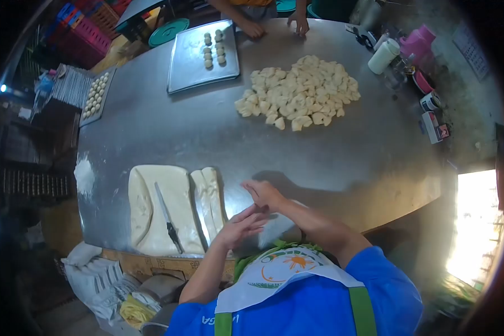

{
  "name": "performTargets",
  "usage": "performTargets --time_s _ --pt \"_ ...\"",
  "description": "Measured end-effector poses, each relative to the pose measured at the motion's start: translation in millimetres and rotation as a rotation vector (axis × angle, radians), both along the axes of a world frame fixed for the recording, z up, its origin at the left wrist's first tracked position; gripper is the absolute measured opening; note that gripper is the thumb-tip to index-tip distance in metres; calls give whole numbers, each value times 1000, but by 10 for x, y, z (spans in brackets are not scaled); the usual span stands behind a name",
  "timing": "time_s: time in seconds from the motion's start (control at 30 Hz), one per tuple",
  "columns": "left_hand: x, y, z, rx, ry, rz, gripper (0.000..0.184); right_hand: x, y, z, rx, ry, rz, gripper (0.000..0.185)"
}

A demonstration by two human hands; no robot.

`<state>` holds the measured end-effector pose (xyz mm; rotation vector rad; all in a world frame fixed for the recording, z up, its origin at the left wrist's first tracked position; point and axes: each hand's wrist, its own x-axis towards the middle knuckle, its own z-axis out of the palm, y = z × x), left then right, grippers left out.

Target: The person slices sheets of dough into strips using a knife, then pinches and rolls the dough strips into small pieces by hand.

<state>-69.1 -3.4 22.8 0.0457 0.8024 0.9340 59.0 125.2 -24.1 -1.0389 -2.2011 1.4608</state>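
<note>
My left hand (pixel 242 227) and my right hand (pixel 265 195) meet above the table's near edge, fingers stretched out, with nothing visible in either. Just left of them lies a strip of dough (pixel 208 196), folded lengthwise. Beside it is a large flat slab of dough (pixel 176 193), its left side folded over. A knife (pixel 165 210) with a dark handle rests on the slab. Farther back, a wide heap of cut dough pieces (pixel 305 92) lies on the metal table (pixel 168 134).
A tray (pixel 185 70) holds two rows of dough balls; another tray (pixel 95 101) of balls sits far left. Flour (pixel 84 176) lies near the left edge. Another person's hands (pixel 299 23) are at the far edge. Bottles and a pink jug (pixel 417 43) stand back right.
</note>
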Motion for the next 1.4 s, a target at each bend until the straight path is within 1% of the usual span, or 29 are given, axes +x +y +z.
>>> performTargets --time_s 0.07,0.13,0.2,0.23,0.3,0.33,0.37,0.4,0.43,0.47,0.5,0.53,0.63,0.67,0.7,0.77,0.8,0.87,0.9,0.97,1.03,1.1,1.13,1.2,1.23,1.27,1.33,1.37,1.4 --pt "-398 -288 25 166 550 -243 55 -409 185 -76 81 -88 -11 32" --pt "-719 -342 -40 172 672 -16 61 -867 383 -113 211 10 -41 35" --pt "-904 -215 24 296 900 131 71 -1247 456 95 250 -168 26 38" --pt "-974 -123 56 355 1077 117 80 -1426 427 77 254 -302 97 41" --pt "-1148 12 -74 523 1310 11 90 -1649 400 -33 314 -476 173 46" --pt "-1363 57 -420 678 1543 -271 99 -1658 334 -73 368 -524 178 49" --pt "-1409 96 -474 626 1479 -276 104 -1638 311 -31 206 -522 178 49" --pt "-1368 131 -482 572 1418 -289 109 -1535 241 -315 317 -319 152 39" --pt "-1268 144 -385 547 1360 -258 113 -1472 233 -477 451 -139 310 31" --pt "-1222 121 -326 512 1310 -232 116 -1314 123 -603 420 58 283 27" --pt "-1275 52 -529 562 1527 -300 121 -943 -71 -269 624 150 368 23" --pt "-1321 -23 -721 600 1755 -349 126 -662 -287 -70 462 181 359 22" --pt "-1082 -254 -511 591 1865 -572 127 156 -626 519 86 319 363 26" --pt "-953 -352 -485 579 1924 -645 125 465 -680 738 68 378 339 27" --pt "-773 -449 -445 609 1915 -615 112 804 -648 958 43 439 325 28" --pt "-570 -706 -486 540 1908 -804 94 1446 -635 1441 40 494 264 29" --pt "-448 -843 -535 599 1963 -683 72 1738 -607 1588 33 535 219 31" --pt "6 -851 -287 422 1875 -730 53 2221 -543 1710 20 562 142 30" --pt "6 -928 -508 568 1922 -836 40 2412 -507 1742 -2 581 77 30" --pt "579 -911 -114 457 1680 -861 30 2692 -488 1782 -4 591 0 29" --pt "866 -905 -125 417 1647 -913 24 2890 -429 1789 -6 607 -81 29" --pt "1095 -742 -8 434 1640 -785 25 3034 -382 1736 26 559 -188 30" --pt "1218 -586 265 689 1769 -606 28 3072 -368 1684 23 562 -192 30" --pt "1072 -228 394 714 1709 -387 31 3084 -302 1550 19 617 -387 31" --pt "925 -23 424 751 1518 -266 33 3093 -264 1509 26 618 -373 31" --pt "828 153 468 788 1324 -155 34 3098 -237 1468 156 526 -446 31" --pt "886 326 1102 1064 1807 -284 44 3102 -232 1355 294 439 -533 31" --pt "866 346 1187 1177 1935 -248 47 3107 -243 1290 469 390 -545 31" --pt "789 342 1111 1190 1929 -242 47 3121 -260 1231 644 332 -552 31"
